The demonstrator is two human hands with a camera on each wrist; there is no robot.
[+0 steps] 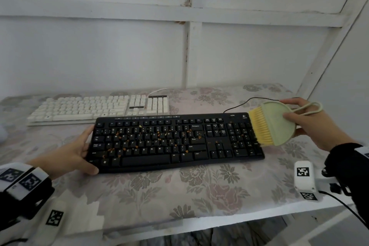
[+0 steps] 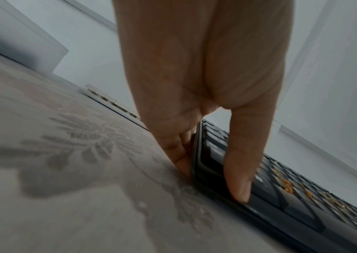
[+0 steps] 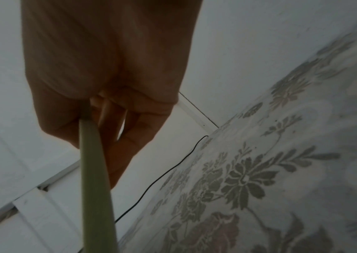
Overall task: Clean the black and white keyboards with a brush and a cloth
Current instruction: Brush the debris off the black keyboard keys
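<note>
A black keyboard [image 1: 175, 142] strewn with orange crumbs lies across the middle of the floral table. My left hand [image 1: 79, 152] grips its left end, thumb on the front corner and fingers along the side edge; in the left wrist view the thumb [image 2: 240, 179] presses on the black keyboard [image 2: 281, 202]. My right hand [image 1: 311, 124] holds a pale green brush [image 1: 279, 124] with yellow bristles [image 1: 259, 128] that touch the keyboard's right edge by the numpad. The brush [image 3: 95, 188] shows edge-on in the right wrist view. A white keyboard [image 1: 99, 108] lies behind. No cloth is in view.
The table [image 1: 199, 195] carries a floral cover, and its front edge runs close below the black keyboard. A black cable [image 1: 249, 102] trails from the black keyboard toward the back right. White wall panels and a slanted white frame post [image 1: 319, 62] close off the back and right.
</note>
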